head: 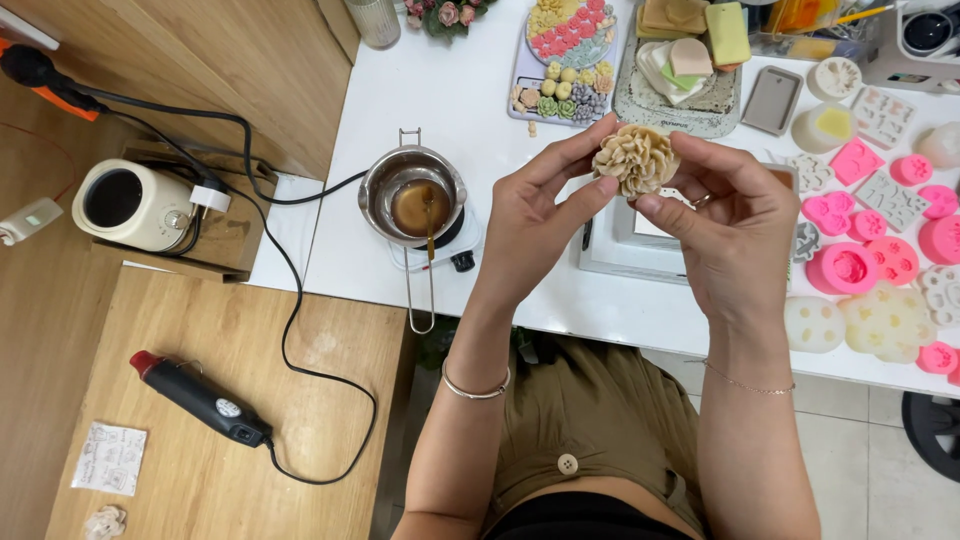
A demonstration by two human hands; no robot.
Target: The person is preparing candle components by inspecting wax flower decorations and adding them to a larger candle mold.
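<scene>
Both my hands hold up a beige wax flower [636, 158] with many layered petals, above the white table [470, 110]. My left hand [540, 215] pinches its left side with thumb and fingers. My right hand [730, 225], with a ring on one finger, grips its right and lower side. Beneath my hands lies a white flat scale or tray [625, 250].
A steel melting pot [412, 195] of brown liquid sits on a small hot plate, its wire handle pointing toward me. Pink and white silicone moulds [880, 250] crowd the right. Wax pieces on trays [570, 50] at the back. A black heat gun [200, 398] and cream kettle [130, 205] at left.
</scene>
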